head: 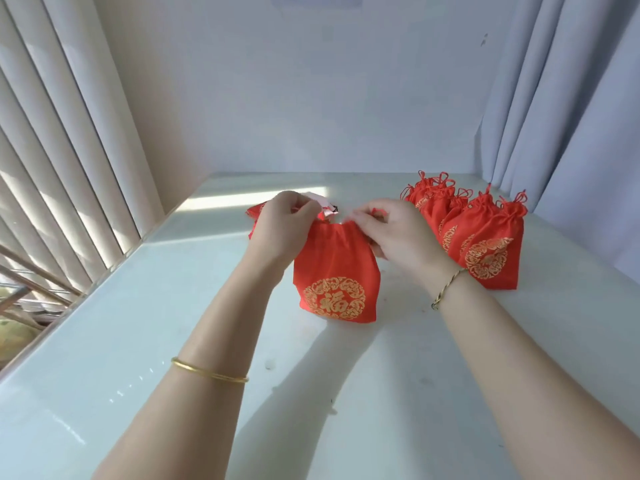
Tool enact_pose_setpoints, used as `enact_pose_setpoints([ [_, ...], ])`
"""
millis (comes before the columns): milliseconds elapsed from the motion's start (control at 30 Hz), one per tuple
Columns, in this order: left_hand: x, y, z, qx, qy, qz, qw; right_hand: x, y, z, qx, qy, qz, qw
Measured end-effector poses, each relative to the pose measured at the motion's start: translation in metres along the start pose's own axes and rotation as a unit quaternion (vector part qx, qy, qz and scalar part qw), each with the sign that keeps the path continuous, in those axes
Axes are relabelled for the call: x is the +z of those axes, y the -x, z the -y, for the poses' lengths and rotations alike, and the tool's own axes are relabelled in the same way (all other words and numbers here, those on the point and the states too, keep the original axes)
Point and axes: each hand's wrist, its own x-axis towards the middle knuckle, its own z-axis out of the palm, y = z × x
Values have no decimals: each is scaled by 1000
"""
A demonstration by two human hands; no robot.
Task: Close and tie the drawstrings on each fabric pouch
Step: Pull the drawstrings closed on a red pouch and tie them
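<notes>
A red fabric pouch (pixel 335 271) with a gold round emblem stands upright on the white table (pixel 145 323), in the middle of the head view. My left hand (pixel 284 226) grips its top left corner. My right hand (pixel 398 233) pinches the top right corner, where a bit of red drawstring (pixel 379 212) shows above the fingers. The pouch mouth between my hands is gathered. A white and pink thing (pixel 323 206) sticks out above the mouth, beside my left fingers.
Several red pouches (pixel 485 244) with tied tops stand in a row to the right. More red fabric (pixel 254 211) lies behind my left hand. Window blinds (pixel 62 168) run along the left, a grey curtain (pixel 554 116) hangs at the right, a wall stands behind.
</notes>
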Motion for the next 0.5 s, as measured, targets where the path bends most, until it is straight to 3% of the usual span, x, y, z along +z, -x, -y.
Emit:
enact_pose_setpoints([
  [167, -21, -2, 1, -58, 65, 117, 989, -11, -6, -9, 34, -31, -21, 999],
  [267, -33, -4, 4, -25, -2, 179, 984, -16, -9, -12, 55, -79, -40, 995],
  [400, -36, -8, 12, -15, -48, 170, 984, -21, -9, -16, 67, -80, -40, 994],
  [500, -38, -13, 19, -21, -59, 123, 990, -25, -10, -22, 55, 31, -56, 996],
])
